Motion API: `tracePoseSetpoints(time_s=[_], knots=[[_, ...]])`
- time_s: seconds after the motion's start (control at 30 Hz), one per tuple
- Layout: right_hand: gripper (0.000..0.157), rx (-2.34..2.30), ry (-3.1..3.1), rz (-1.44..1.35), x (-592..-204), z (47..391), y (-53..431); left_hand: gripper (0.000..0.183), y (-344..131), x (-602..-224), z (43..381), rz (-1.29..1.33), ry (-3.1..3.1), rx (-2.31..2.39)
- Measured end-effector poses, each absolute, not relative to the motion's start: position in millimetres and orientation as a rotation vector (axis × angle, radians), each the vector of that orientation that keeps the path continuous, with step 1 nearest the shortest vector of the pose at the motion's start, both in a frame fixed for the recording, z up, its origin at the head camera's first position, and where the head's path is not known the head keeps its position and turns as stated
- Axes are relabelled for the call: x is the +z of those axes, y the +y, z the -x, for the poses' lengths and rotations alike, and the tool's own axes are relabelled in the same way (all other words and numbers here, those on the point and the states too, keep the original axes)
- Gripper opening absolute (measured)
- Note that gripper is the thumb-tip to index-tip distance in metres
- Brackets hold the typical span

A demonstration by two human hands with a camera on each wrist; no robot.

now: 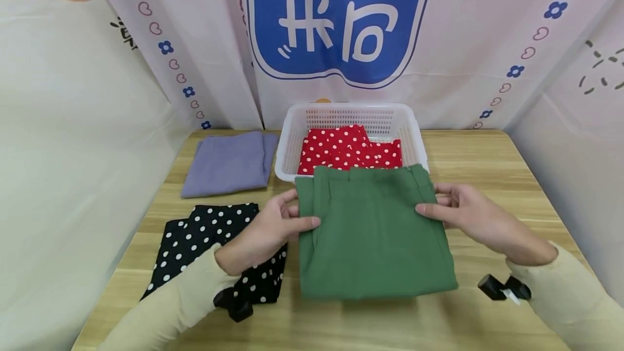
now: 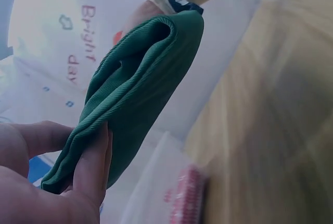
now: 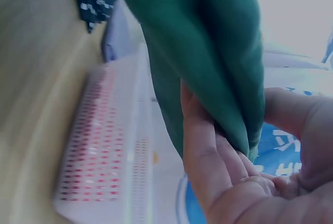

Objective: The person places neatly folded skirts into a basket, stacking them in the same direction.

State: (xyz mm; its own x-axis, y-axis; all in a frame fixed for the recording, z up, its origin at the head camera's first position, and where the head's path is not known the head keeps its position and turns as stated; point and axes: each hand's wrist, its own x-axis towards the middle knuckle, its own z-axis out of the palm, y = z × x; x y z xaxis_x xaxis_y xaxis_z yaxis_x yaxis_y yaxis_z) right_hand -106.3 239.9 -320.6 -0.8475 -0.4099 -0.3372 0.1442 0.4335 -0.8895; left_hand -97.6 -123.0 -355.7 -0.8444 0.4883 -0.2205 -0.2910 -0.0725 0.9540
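Both hands hold a folded green garment up above the table, in front of a white basket. My left hand pinches its left edge, thumb on the near face and fingers behind. On the opposite edge my right hand grips it the same way. Several folded layers show at the garment's side in the left wrist view, between thumb and fingers. The garment's upper edge overlaps the basket's front rim in the head view. Inside the basket lies a red cloth with white dots.
A folded purple cloth lies on the wooden table left of the basket. Nearer, a folded black cloth with white dots lies partly under the left forearm. A printed curtain hangs behind the table.
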Motion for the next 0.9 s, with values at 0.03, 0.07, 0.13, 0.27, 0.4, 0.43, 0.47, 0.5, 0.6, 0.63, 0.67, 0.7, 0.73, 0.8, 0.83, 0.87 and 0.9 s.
tracePoseSetpoints(time_s=[0.03,0.07,0.13,0.27,0.4,0.43,0.47,0.5,0.6,0.63,0.67,0.7,0.73,0.8,0.83,0.87,0.9], knots=[[0.071,-1.419,2.18,0.211,-315.7,111.2,238.3,0.063,-124.1,-352.1,102.3,-0.203,1.685,1.985],[0.071,-1.412,2.186,0.199,-311.0,116.5,236.9,0.062,-124.9,-348.8,107.7,-0.187,1.674,2.01],[0.069,-1.428,2.188,0.183,-303.7,128.7,233.5,0.062,-126.5,-342.8,120.8,-0.163,1.656,2.058],[0.061,-1.496,2.199,0.171,-294.7,156.0,226.6,0.062,-127.6,-333.7,153.5,-0.118,1.642,2.15],[0.055,-1.601,2.188,0.114,-291.1,185.6,219.0,0.058,-125.9,-330.6,189.9,-0.061,1.724,2.2],[0.055,-1.623,2.179,0.097,-290.7,193.5,217.4,0.057,-124.8,-330.3,198.7,-0.047,1.752,2.206],[0.054,-1.646,2.168,0.084,-290.6,201.5,215.7,0.056,-123.7,-330.1,207.7,-0.033,1.774,2.217],[0.053,-1.66,2.16,0.064,-290.5,209.0,214.0,0.056,-122.8,-330.0,215.5,-0.012,1.8,2.22],[0.051,-1.691,2.149,0.011,-291.9,229.2,209.5,0.056,-120.4,-329.8,236.9,0.02,1.869,2.211],[0.051,-1.696,2.15,-0.003,-292.8,235.1,208.3,0.056,-119.6,-329.7,243.3,0.025,1.883,2.209],[0.05,-1.699,2.158,-0.017,-293.9,240.4,207.0,0.056,-119.0,-329.8,249.4,0.028,1.904,2.2],[0.049,-1.701,2.163,-0.028,-295.2,245.1,205.9,0.054,-118.6,-330.2,255.1,0.027,1.929,2.185],[0.049,-1.703,2.165,-0.035,-296.8,249.5,204.9,0.053,-118.2,-330.7,260.9,0.027,1.952,2.168],[0.049,-1.701,2.178,-0.038,-300.6,257.5,203.0,0.05,-117.6,-332.1,270.9,0.036,1.998,2.132],[0.05,-1.702,2.182,-0.036,-302.4,260.9,202.1,0.05,-117.6,-333.1,275.6,0.045,2.02,2.112],[0.05,-1.708,2.185,-0.041,-304.4,264.2,200.9,0.049,-117.7,-334.6,280.0,0.052,2.04,2.092],[0.05,-1.711,2.191,-0.046,-306.5,267.4,199.8,0.049,-117.7,-336.3,284.1,0.065,2.055,2.076]])
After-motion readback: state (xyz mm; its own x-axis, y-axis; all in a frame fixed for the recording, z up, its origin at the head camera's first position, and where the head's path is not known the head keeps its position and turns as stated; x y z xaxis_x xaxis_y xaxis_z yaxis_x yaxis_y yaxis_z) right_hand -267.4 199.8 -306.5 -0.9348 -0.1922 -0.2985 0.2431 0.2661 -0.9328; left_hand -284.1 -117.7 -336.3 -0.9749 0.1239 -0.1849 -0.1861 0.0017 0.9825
